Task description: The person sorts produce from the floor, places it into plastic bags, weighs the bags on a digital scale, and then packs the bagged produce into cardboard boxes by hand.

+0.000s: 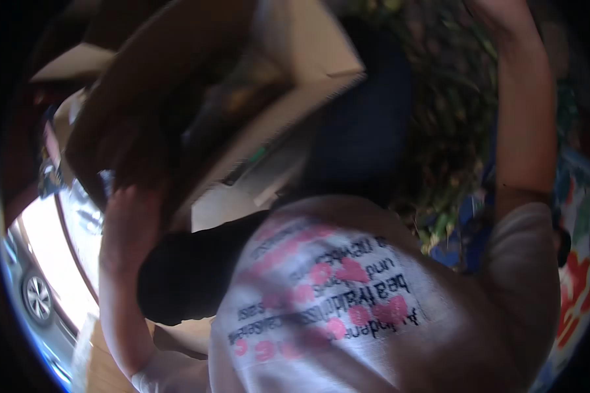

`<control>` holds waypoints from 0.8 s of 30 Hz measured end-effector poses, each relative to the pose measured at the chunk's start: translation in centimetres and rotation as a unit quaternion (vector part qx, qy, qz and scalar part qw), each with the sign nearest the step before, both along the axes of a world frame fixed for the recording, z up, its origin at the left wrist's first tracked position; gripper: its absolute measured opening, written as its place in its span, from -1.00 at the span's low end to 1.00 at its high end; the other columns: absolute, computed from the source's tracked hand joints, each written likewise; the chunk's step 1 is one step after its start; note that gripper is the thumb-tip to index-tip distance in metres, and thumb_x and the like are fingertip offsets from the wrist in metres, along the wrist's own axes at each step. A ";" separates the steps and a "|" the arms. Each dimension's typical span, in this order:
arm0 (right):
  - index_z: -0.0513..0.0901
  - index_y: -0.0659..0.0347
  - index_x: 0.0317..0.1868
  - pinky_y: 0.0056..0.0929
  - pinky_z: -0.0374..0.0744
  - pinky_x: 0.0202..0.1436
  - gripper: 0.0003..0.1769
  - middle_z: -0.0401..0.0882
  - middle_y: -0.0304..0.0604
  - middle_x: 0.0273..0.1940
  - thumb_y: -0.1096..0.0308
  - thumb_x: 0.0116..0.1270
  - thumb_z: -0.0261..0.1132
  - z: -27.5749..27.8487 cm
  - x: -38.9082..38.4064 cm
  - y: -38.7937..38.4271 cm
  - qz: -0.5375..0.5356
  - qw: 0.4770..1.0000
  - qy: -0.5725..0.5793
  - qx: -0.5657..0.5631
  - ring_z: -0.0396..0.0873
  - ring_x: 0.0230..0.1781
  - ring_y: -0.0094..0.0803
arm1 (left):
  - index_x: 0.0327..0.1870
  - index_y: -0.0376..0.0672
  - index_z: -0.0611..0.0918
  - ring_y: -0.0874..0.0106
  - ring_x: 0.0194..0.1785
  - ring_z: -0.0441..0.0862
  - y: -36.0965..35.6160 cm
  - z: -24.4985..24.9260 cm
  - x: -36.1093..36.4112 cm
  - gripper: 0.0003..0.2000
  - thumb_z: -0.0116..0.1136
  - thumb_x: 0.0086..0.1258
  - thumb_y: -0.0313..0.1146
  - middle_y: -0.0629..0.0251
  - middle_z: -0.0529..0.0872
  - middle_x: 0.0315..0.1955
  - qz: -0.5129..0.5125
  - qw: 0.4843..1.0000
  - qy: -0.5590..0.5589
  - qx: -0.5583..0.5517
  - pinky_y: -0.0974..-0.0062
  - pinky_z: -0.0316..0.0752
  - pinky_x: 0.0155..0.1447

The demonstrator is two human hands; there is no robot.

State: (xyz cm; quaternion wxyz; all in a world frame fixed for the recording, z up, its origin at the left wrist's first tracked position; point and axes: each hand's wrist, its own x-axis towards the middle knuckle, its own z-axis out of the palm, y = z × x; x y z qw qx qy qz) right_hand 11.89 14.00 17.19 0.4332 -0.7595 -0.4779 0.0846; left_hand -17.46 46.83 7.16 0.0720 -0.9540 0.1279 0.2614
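1. Cardboard box [321, 46]: it is sitting directly at my left hand [134, 157] and well to the left of my right hand [503, 14].
2. Orientation: the box is tilting, its mouth partly facing me; its near edge is running obliquely, from beside my left wrist forward and rightward.
3. Left hand: it is reaching into shadow at the box's near-left side, forming the nearer hand. I cannot tell whether it is gripping the wall or resting open.
4. Right hand: it is extending forward, well apart from the box, beside the green plant material [455, 111]. Its fingers are falling outside the view, so I cannot confirm a grasp or release.
5. Between hands: my dark-clothed leg [364, 137] is lying beside the box's right side.
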 end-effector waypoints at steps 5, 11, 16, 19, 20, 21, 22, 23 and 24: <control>0.49 0.29 0.13 -0.44 0.45 0.13 -0.60 0.57 -0.10 -0.01 0.25 0.36 0.18 -3.3 -5.1 -22.2 -0.403 0.903 0.011 -0.149 0.54 0.02 -0.40 | 0.11 -0.14 0.52 0.06 0.11 0.47 1.3 0.1 0.1 -0.66 -0.06 0.31 -0.47 -0.02 0.54 -0.01 0.148 0.989 0.000 -0.023 0.18 0.33 0.20; 0.60 0.19 0.02 -0.45 0.45 0.10 -0.64 0.63 -0.13 -0.07 0.23 0.25 0.30 -16.8 -16.9 -38.1 -0.557 0.784 0.238 -0.134 0.55 -0.03 -0.39 | 0.15 -0.21 0.49 0.04 0.05 0.55 -1.6 2.6 2.2 -0.65 -0.02 0.33 -0.48 0.01 0.59 0.00 0.170 0.981 0.015 -0.095 0.24 0.43 0.13; 0.55 0.20 0.03 -0.47 0.50 -0.18 -0.63 0.60 -0.22 -0.24 0.28 0.23 0.30 -32.1 -28.8 -39.5 -0.512 0.703 0.402 -0.286 0.55 -0.29 -0.44 | 0.14 -0.22 0.51 0.23 0.08 0.58 -3.2 4.3 0.4 -0.68 0.00 0.38 -0.46 0.12 0.59 0.07 0.120 0.966 -0.171 -0.154 0.29 0.48 0.12; 0.44 0.16 0.17 -0.39 0.51 -0.12 -0.46 0.57 -0.13 -0.11 0.19 0.21 0.33 -36.1 -31.6 -36.9 -0.463 0.609 0.585 -0.268 0.55 -0.18 -0.35 | 0.13 -0.25 0.51 0.27 0.03 0.60 -4.7 4.5 0.3 -0.69 0.01 0.39 -0.44 0.12 0.62 0.03 0.121 0.945 -0.229 -0.202 0.33 0.48 0.11; 0.36 0.17 0.21 -0.35 0.51 -0.08 -0.39 0.52 -0.09 -0.03 0.15 0.20 0.33 -37.2 -32.2 -35.9 -0.504 0.579 0.599 -0.227 0.53 -0.12 -0.32 | 0.13 -0.25 0.51 0.27 0.02 0.60 -5.3 4.5 0.4 -0.70 0.01 0.39 -0.44 0.12 0.62 0.02 0.115 0.941 -0.244 -0.207 0.33 0.48 0.10; 0.29 0.19 0.26 -0.32 0.50 -0.04 -0.31 0.46 -0.05 0.04 0.11 0.20 0.33 -38.3 -32.6 -34.7 -0.542 0.548 0.610 -0.185 0.50 -0.06 -0.29 | 0.12 -0.24 0.51 0.28 0.01 0.61 -6.0 4.6 0.5 -0.70 0.01 0.39 -0.44 0.12 0.62 0.02 0.113 0.935 -0.261 -0.210 0.33 0.48 0.10; 0.22 0.21 0.31 -0.28 0.50 0.01 -0.24 0.41 -0.02 0.12 0.08 0.20 0.33 -40.0 -33.0 -34.2 -0.575 0.515 0.620 -0.143 0.48 0.00 -0.26 | 0.11 -0.24 0.51 0.28 0.00 0.61 -6.7 4.6 0.5 -0.70 0.02 0.39 -0.43 0.13 0.63 0.01 0.110 0.932 -0.275 -0.209 0.33 0.48 0.09; 0.16 0.24 0.32 -0.25 0.49 0.05 -0.18 0.35 0.01 0.16 0.05 0.19 0.34 -41.7 -33.1 -33.7 -0.581 0.508 0.617 -0.152 0.45 0.05 -0.23 | 0.11 -0.24 0.51 0.29 -0.01 0.61 -7.4 4.8 0.5 -0.71 0.02 0.39 -0.43 0.13 0.63 0.00 0.108 0.929 -0.286 -0.206 0.33 0.47 0.09; 0.11 0.27 0.33 -0.23 0.47 0.09 -0.13 0.29 0.03 0.21 0.03 0.17 0.34 -44.4 -33.1 -33.5 -0.588 0.503 0.613 -0.159 0.42 0.09 -0.21 | 0.10 -0.24 0.52 0.30 -0.03 0.61 -7.9 4.9 0.7 -0.71 0.02 0.39 -0.43 0.14 0.63 -0.01 0.105 0.926 -0.298 -0.204 0.34 0.47 0.08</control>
